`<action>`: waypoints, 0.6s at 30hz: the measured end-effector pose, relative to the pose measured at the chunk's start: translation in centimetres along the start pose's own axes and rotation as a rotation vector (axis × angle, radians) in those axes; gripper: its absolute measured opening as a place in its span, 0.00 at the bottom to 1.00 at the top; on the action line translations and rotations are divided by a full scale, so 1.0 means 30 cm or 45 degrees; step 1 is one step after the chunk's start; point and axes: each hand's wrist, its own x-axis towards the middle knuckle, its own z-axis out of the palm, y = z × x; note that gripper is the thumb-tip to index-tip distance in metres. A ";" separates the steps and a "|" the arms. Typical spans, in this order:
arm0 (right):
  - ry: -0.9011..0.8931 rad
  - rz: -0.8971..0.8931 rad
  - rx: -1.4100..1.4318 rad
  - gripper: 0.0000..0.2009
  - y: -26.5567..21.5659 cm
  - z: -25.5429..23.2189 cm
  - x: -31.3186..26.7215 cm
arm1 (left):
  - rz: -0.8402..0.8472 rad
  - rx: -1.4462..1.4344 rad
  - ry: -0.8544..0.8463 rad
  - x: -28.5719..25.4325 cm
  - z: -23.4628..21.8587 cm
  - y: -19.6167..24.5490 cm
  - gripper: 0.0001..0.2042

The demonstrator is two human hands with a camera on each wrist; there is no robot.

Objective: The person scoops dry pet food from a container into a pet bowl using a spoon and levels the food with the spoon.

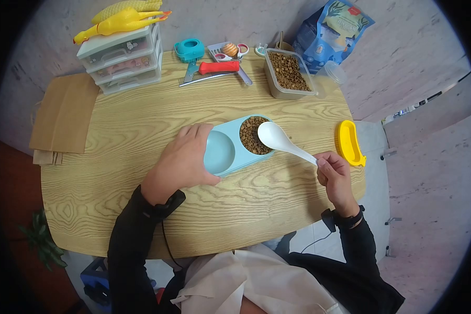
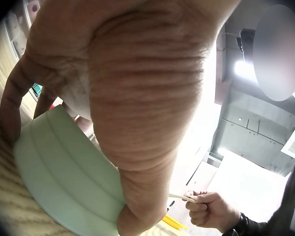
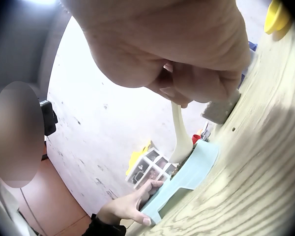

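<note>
A light blue double pet bowl (image 1: 230, 154) sits mid-table; its right well holds brown kibble (image 1: 252, 135), its left well is bare. My left hand (image 1: 183, 159) lies over the bowl's left end, fingers along its rim and thumb at its near edge (image 2: 54, 172). My right hand (image 1: 332, 172) pinches the handle end of a white spoon (image 1: 277, 138), whose scoop hovers over the kibble. In the right wrist view the spoon (image 3: 179, 132) slants down toward the bowl (image 3: 187, 179).
A clear tub of kibble (image 1: 287, 73) and a blue food bag (image 1: 329, 31) stand at the back right. Grooming tools (image 1: 214, 65), a small drawer unit (image 1: 123, 60) with a rubber chicken (image 1: 118, 22), and a yellow scoop (image 1: 348, 142) at the right edge surround the wooden table (image 1: 115, 157).
</note>
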 end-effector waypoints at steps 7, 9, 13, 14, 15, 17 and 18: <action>0.002 -0.055 -0.033 0.08 -0.013 0.002 0.038 | -0.007 0.018 -0.003 0.001 -0.001 0.003 0.50; -0.011 -0.053 0.022 0.08 -0.017 0.004 0.066 | -0.011 0.011 -0.011 0.000 -0.004 0.006 0.50; 0.000 -0.034 -0.003 0.08 -0.025 0.016 0.107 | -0.008 0.002 0.004 0.000 0.003 -0.002 0.50; 0.014 -0.054 -0.057 0.08 -0.037 0.022 0.111 | -0.012 0.004 0.008 0.000 0.004 -0.007 0.50; 0.012 -0.054 -0.057 0.08 -0.054 0.031 0.115 | 0.012 0.021 0.032 -0.001 0.008 -0.010 0.50; -0.010 -0.103 -0.050 0.08 -0.087 0.049 0.126 | 0.041 0.035 0.049 -0.001 0.013 -0.010 0.50; -0.005 -0.102 -0.048 0.08 -0.087 0.057 0.136 | 0.026 0.020 0.030 0.001 0.010 -0.009 0.50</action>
